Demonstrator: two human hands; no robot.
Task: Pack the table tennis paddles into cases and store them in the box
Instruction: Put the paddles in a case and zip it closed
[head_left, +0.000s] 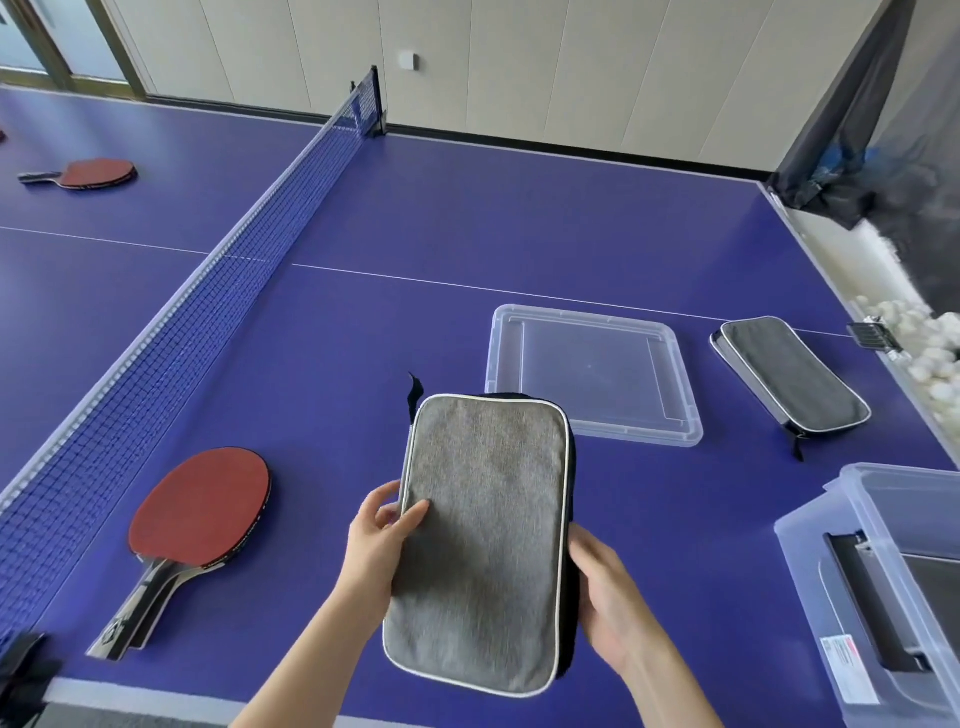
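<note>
Left hand (376, 540) pinches the grey case's (483, 540) left edge and right hand (608, 597) clasps its right, above the table's (467, 218) near edge. Paddles (200, 506) lie left. Box (810, 551) sits near right, its label (844, 662) unreadable.

Bright, even indoor light, soft shadows on the table tennis table (467, 218); wide-angle bending at the edges (slightly soft overall).

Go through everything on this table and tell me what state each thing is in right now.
Held case: lifted, gripped by left hand and right hand, looks closed.
Second case: lying flat, untouched, looks closed.
Box: open, something dark inside.
Lid: off the box, lying flat.
Near paddles: uncased, stacked, red side up.
Far paddles: uncased, red side up.
</note>
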